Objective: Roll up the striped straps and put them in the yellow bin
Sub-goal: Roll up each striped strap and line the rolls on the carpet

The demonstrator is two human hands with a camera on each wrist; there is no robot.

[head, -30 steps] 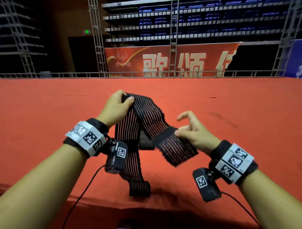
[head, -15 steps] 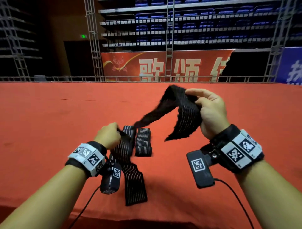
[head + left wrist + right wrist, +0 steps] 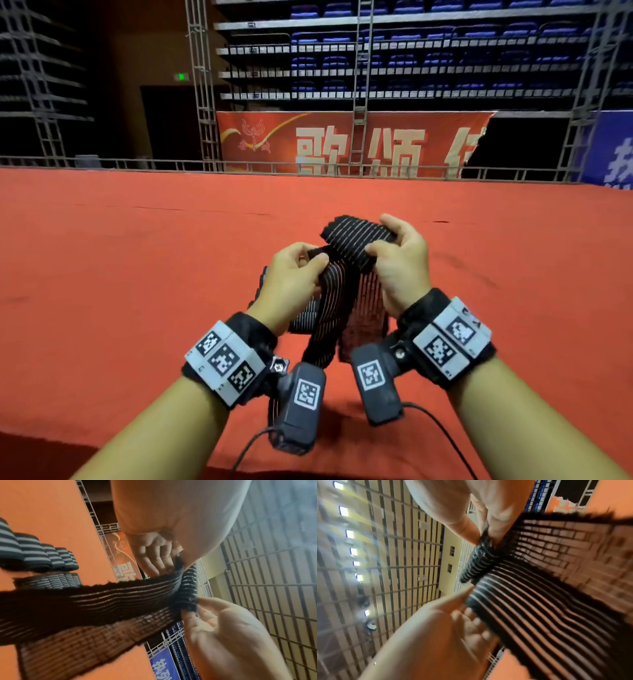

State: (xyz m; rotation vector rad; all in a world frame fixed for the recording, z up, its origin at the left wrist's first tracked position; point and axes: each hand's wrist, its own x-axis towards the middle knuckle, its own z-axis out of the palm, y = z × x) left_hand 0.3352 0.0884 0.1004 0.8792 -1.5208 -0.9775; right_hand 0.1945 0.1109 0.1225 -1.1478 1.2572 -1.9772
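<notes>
I hold one black striped strap up over the red table with both hands. My right hand grips its folded upper end between thumb and curled fingers. Close beside it, my left hand pinches the same strap, and two lengths hang down between my wrists. In the left wrist view the left hand holds the strap at its fold. The right wrist view shows the right hand pinching the strap. More striped straps lie folded on the table. No yellow bin is in view.
The red-covered table stretches far ahead and to both sides, with its front edge near my forearms. A metal railing and a red banner stand beyond its far edge. Cables hang from the wrist cameras.
My right hand came down and left with the strap's end. My left hand rose from the table and took hold of the strap right beside it. The hands now sit close together.
</notes>
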